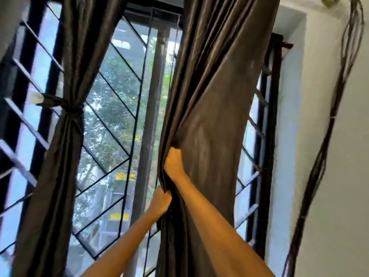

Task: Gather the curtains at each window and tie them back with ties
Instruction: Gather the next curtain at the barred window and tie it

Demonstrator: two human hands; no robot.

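So I've got both hands up on the right curtain (pixel 211 108), the dark shiny one hanging in front of the barred window (pixel 119 108). My right hand (pixel 174 163) is higher, grip curled tight round the bunched left edge of the fabric. My left hand (pixel 160 202) sits just below it, grip closed on the same gathered edge. The rest of that curtain hangs loose and wide toward the wall (pixel 327 136). The left curtain (pixel 65 148) is already cinched at the middle with a dark tie (pixel 65 105). A bundle of cables (pixel 319 160) runs down the wall at right. Picture's pretty blurry.
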